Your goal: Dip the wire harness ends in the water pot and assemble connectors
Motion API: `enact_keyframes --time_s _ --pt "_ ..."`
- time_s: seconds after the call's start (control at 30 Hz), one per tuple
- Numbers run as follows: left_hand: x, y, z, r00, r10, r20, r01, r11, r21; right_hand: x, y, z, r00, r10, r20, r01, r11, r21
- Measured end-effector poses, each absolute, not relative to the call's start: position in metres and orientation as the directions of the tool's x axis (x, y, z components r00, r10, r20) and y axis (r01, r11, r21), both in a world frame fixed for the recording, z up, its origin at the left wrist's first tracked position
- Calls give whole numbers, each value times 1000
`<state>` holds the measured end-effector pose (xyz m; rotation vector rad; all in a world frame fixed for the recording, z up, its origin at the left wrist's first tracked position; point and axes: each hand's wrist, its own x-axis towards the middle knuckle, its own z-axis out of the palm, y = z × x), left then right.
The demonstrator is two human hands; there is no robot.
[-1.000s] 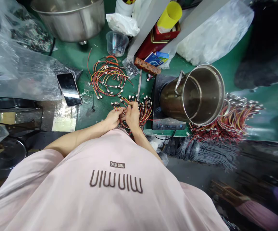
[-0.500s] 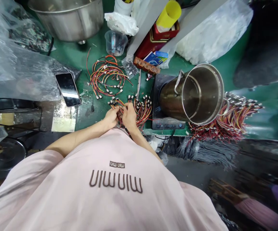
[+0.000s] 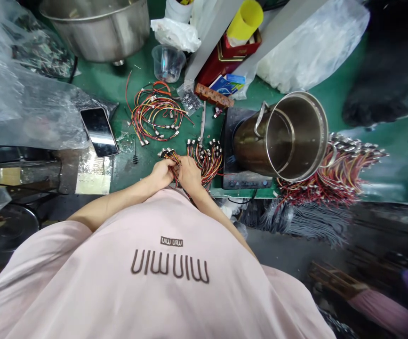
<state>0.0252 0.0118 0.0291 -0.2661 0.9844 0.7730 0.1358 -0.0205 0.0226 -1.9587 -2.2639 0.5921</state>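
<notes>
My left hand (image 3: 162, 173) is closed around a bundle of thin red, yellow and black wires (image 3: 171, 157). Metal-capped connectors stick out beyond its fingers at the far end of the bundle. Right beside it, my right hand (image 3: 190, 175) pinches at the same wires, its fingertips meeting those of the left. Its fingertips are partly hidden, so the exact grip is hard to see. A second cluster of wires with connectors (image 3: 209, 162) lies on the green table, just right of my right hand. Beyond both hands rests a loose coil of similar wires (image 3: 157, 113).
A tall metal pot (image 3: 277, 136) stands on a black hot plate (image 3: 241, 181) to the right. Behind it lies a large wire pile (image 3: 345, 174). A phone (image 3: 100, 133) is at left, a steel basin (image 3: 98, 33) at the back, plus a plastic cup (image 3: 168, 65) and a red tin (image 3: 218, 61).
My right hand has drawn back slightly toward my body, its fingers now lower on the wires. My left hand keeps its hold, and the connector ends look more closely gathered.
</notes>
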Motion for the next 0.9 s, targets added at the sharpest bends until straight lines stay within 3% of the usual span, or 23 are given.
enact_keyframes --time_s 0.13,0.2,0.33,0.4,0.47,0.6,0.73,0.8,0.9 --pt "25 12 29 359 503 -786 -727 679 102 128 -20 25 -162 963 -214 954 97 -284" --pt "25 12 27 327 494 -806 -725 678 122 129 -21 26 -227 952 -204 934 153 -323" --pt "24 12 26 237 452 -860 -701 693 171 143 -23 28 -335 940 -67 728 214 -651" --pt "24 13 28 237 463 -854 -705 686 176 154 -25 27 -217 976 -18 588 116 -800" --pt "24 15 33 260 500 -826 -715 675 183 166 -29 22 -113 993 -38 495 23 -869" --pt "22 21 53 341 592 -730 -727 658 194 188 -41 6 -255 954 -159 480 -17 -877" --pt "11 29 85 421 628 -654 -725 667 174 207 -57 -10 -347 892 -289 655 10 -756" --pt "3 33 100 405 653 -640 -735 649 198 216 -62 -12 -345 889 -299 693 27 -721" --pt "-10 38 114 343 688 -640 -751 610 253 233 -64 -6 -368 901 -228 640 68 -765"
